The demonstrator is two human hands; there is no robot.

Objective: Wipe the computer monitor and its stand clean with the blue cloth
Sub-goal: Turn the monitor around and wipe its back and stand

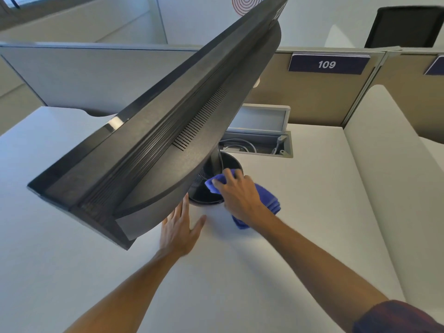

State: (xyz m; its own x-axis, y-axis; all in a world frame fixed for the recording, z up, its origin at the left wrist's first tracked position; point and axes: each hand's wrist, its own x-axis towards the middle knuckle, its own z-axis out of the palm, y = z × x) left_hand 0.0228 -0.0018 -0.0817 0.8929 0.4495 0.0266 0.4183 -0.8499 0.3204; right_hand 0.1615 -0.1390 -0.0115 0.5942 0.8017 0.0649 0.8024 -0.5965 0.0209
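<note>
A black computer monitor (153, 140) fills the upper left, seen from above and behind with its vents showing. Under it stands its round glossy black stand base (209, 195) with a dark post rising from it. My right hand (236, 191) grips the blue cloth (266, 198) and presses its front end onto the base beside the post; the rest of the cloth trails on the desk behind the hand. My left hand (180, 228) rests flat on the white desk (300, 188) just in front of the base, fingers straight, partly hidden under the monitor's edge.
An open cable tray (259, 140) with cords lies in the desk behind the stand. Grey and tan partition panels bound the desk at the back, one bearing a "109" sign (326, 64). A white side panel rises at the right, and a black chair (403, 27) stands beyond.
</note>
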